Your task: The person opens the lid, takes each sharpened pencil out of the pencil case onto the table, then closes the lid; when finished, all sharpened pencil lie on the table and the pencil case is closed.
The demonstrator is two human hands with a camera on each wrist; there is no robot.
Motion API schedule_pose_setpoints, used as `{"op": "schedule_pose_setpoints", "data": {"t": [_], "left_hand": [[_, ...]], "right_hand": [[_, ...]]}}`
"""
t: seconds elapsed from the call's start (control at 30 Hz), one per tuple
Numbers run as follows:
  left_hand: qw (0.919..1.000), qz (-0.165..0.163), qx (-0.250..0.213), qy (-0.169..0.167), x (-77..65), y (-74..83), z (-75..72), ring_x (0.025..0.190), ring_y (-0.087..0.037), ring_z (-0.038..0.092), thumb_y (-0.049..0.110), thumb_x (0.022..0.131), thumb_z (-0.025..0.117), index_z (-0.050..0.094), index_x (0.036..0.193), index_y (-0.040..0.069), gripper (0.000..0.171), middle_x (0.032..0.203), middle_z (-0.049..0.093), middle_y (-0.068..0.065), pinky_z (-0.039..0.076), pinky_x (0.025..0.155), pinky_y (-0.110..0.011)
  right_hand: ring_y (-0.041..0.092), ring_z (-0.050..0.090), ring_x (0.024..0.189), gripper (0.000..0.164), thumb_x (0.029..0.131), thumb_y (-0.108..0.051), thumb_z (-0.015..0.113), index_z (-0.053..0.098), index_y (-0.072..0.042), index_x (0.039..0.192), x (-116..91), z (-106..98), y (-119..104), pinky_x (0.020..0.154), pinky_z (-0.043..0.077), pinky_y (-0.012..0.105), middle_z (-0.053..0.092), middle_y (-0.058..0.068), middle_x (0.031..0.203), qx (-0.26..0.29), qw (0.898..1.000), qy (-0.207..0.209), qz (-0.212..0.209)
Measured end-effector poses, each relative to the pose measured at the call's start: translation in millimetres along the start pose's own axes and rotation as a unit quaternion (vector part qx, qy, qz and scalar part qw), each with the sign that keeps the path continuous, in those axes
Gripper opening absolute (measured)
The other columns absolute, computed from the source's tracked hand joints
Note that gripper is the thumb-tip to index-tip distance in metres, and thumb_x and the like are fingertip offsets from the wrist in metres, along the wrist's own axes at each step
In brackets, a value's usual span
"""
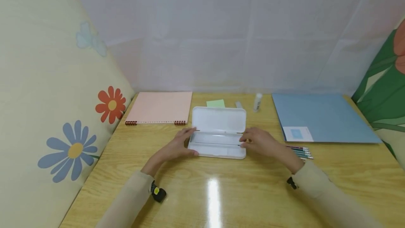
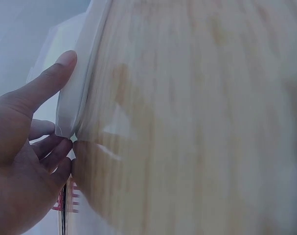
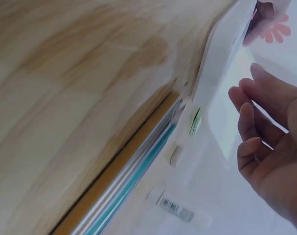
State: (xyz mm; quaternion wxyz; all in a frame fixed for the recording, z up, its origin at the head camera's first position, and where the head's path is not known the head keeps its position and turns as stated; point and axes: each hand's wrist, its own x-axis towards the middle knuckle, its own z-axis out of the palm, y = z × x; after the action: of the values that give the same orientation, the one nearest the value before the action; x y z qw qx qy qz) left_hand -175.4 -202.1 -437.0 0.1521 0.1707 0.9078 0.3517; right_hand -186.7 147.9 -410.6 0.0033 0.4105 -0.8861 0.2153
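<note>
A white pencil case (image 1: pixel 218 151) lies on the wooden table with its lid (image 1: pixel 219 119) tipped back, its inner tray showing no contents. My left hand (image 1: pixel 178 146) grips the left end, thumb along the front wall and the other fingers round the corner, as the left wrist view shows on the case (image 2: pixel 79 83). At the opposite end, my right hand (image 1: pixel 261 141) has loosely bent fingers, the tips overlapping the case near the hinge. Seen from the right wrist, this hand (image 3: pixel 273 132) has thumb and forefinger close together, with nothing visible between them.
Behind the case are green sticky notes (image 1: pixel 216 103), a small grey-white block (image 1: pixel 238 105) and a glue stick (image 1: pixel 257 102). A pink spiral notebook (image 1: pixel 161 106) lies at the back left. Several pencils (image 1: pixel 302 152) lie right, before a blue folder (image 1: pixel 326 119).
</note>
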Motion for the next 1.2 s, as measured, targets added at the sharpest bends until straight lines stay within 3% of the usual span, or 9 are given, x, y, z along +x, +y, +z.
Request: {"op": "schedule_pose_setpoints", "data": {"t": [0.3, 0.53, 0.77, 1.0, 1.2], "left_hand": [[1.0000, 0.006, -0.006, 0.000, 0.5, -0.3, 1.0, 0.141, -0.041, 0.014, 0.039, 0.077, 0.081, 0.023, 0.154, 0.014, 0.100, 0.155, 0.018, -0.018, 0.023, 0.110, -0.061], [0.9999, 0.009, -0.007, 0.005, -0.1, 1.2, -0.3, 0.141, -0.042, 0.015, 0.037, 0.076, 0.081, 0.024, 0.154, 0.013, 0.099, 0.155, 0.019, -0.019, 0.023, 0.109, -0.062], [1.0000, -0.001, -0.008, -0.001, -1.7, 2.8, -0.3, 0.141, -0.044, 0.013, 0.038, 0.077, 0.081, 0.023, 0.154, 0.013, 0.100, 0.155, 0.016, -0.020, 0.022, 0.108, -0.064], [1.0000, -0.001, -0.007, -0.003, -1.0, 1.8, -0.5, 0.141, -0.044, 0.012, 0.039, 0.077, 0.080, 0.022, 0.154, 0.014, 0.100, 0.156, 0.016, -0.019, 0.021, 0.109, -0.064], [1.0000, 0.006, -0.007, -0.003, -1.1, 1.8, -0.8, 0.141, -0.043, 0.012, 0.038, 0.078, 0.080, 0.022, 0.154, 0.013, 0.100, 0.156, 0.016, -0.019, 0.021, 0.109, -0.063]], "right_hand": [[0.011, 0.054, 0.083, 0.020, 0.090, -0.025, 0.069, 0.073, -0.010, 0.102, 30, 18, -8, 0.070, 0.047, 0.026, 0.064, -0.004, 0.090, 0.020, 0.994, -0.083, 0.075], [0.010, 0.054, 0.081, 0.018, 0.090, -0.026, 0.069, 0.073, -0.012, 0.100, 38, 20, -13, 0.071, 0.048, 0.026, 0.064, -0.004, 0.089, 0.017, 0.992, -0.085, 0.087], [0.008, 0.054, 0.078, 0.013, 0.089, -0.022, 0.070, 0.072, -0.014, 0.098, 41, 22, -10, 0.070, 0.048, 0.025, 0.062, -0.006, 0.085, 0.048, 0.988, -0.101, 0.108], [0.008, 0.053, 0.074, 0.009, 0.085, -0.023, 0.074, 0.069, -0.016, 0.083, 44, 21, -5, 0.068, 0.048, 0.024, 0.060, -0.008, 0.078, 0.074, 0.985, -0.108, 0.116], [0.008, 0.055, 0.077, 0.005, 0.085, -0.018, 0.074, 0.069, -0.016, 0.084, 43, 17, -4, 0.071, 0.049, 0.025, 0.062, -0.008, 0.081, 0.114, 0.978, -0.116, 0.130]]}}
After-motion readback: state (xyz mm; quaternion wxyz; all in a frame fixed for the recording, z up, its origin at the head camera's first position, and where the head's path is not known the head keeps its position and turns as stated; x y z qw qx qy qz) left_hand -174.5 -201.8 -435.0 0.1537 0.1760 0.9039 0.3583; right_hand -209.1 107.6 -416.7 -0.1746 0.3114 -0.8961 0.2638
